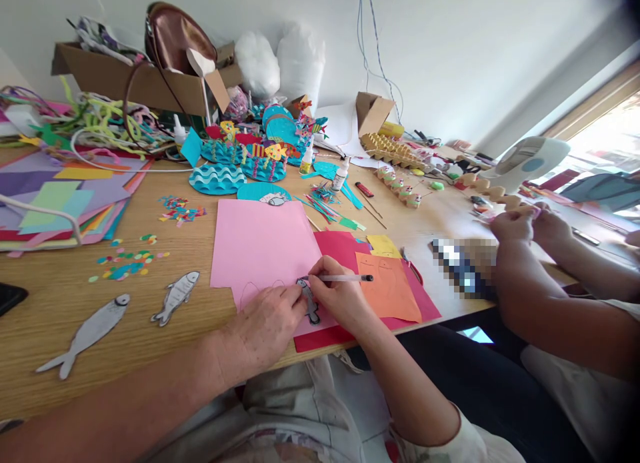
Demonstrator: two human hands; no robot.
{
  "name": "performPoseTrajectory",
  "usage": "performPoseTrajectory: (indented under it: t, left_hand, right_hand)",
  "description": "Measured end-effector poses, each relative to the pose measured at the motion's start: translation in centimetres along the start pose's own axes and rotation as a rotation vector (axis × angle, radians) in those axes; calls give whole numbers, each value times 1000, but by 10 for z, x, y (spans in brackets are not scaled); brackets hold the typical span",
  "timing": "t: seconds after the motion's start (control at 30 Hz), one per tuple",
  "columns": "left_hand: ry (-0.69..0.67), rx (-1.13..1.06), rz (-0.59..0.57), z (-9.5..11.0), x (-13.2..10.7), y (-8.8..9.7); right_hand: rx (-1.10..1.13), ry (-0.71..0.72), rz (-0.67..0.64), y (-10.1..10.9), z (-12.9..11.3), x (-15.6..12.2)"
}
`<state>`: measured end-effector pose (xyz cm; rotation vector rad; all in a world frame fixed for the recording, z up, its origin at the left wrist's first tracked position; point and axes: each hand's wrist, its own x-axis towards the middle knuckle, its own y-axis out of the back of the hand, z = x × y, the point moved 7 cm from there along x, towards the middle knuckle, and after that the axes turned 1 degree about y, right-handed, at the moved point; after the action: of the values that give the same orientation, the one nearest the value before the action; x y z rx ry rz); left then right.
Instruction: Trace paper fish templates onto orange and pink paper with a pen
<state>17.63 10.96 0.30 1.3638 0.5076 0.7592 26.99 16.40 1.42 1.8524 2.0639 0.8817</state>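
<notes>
My right hand (340, 296) is closed around a pen (347, 278), its tip at the head of a small paper fish cutout (311, 306). That cutout lies on a pink sheet (263, 240). My left hand (267, 323) rests flat on the same sheet, fingertips against the cutout's left edge. Curved pencil-like outlines show on the pink paper just above the left hand's fingers. To the left, two more grey paper fish, a large cutout (97, 326) and a smaller cutout (176, 296), lie on the wooden table (200, 350).
Red paper (340, 246) and an orange sheet (390, 286) with drawn outlines lie at right. Behind are glue bottles (340, 175), blue wave-shaped crafts (217, 178) and confetti (130, 263). Coloured paper is stacked at left (75, 203). Another person's hands (520, 223) work at right.
</notes>
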Motion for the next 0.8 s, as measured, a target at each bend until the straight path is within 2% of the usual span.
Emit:
performPoseTrajectory:
  t: [0.33, 0.5, 0.8]
  left_hand:
    - [-15, 7, 34, 1, 0, 0]
    - [-32, -17, 52, 0, -1, -2]
    - [-38, -23, 28, -1, -1, -4]
  right_hand:
    - [-15, -19, -30, 3, -1, -4]
    - [-35, 15, -51, 4, -1, -8]
    - [-89, 3, -68, 7, -3, -11]
